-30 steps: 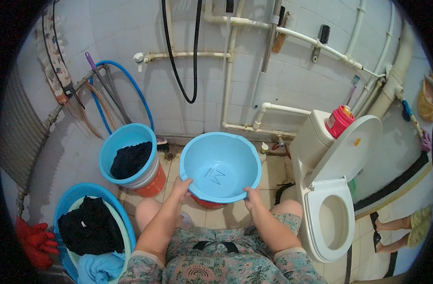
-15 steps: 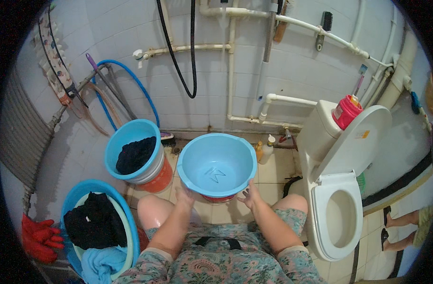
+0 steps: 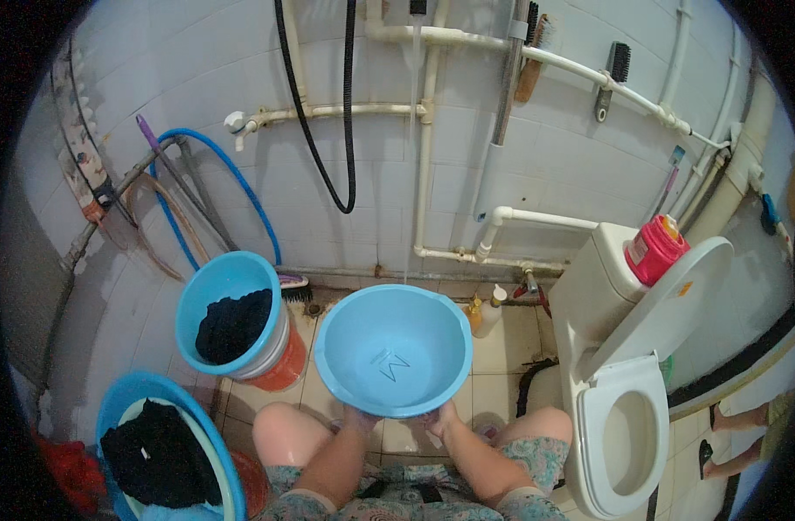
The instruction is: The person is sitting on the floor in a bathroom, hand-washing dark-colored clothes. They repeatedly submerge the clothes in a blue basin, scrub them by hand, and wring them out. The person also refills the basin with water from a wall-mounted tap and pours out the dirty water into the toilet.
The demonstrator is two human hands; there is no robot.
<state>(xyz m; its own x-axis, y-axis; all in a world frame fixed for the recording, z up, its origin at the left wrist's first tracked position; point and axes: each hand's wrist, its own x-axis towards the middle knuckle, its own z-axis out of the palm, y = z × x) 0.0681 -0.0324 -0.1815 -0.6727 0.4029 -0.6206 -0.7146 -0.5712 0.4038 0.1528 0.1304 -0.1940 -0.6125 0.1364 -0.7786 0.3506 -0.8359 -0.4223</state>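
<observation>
The left hand [image 3: 360,418] and right hand [image 3: 441,418] are resting under the near edge of the blue basin [image 3: 393,352], which is sitting in front of the person; fingers are hiding beneath, so I cannot tell whether they are gripping. A thin stream [image 3: 411,148], seemingly water, is running down toward the far rim; misalignment could be sending it onto the tiled floor [image 3: 499,395]. One-sided support could be letting the basin tip, and sideways drifting could be knocking the white pump bottle [image 3: 491,317]

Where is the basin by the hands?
Head view, centre: the basin is left of the toilet, with left hand and right hand at its near edge.
</observation>
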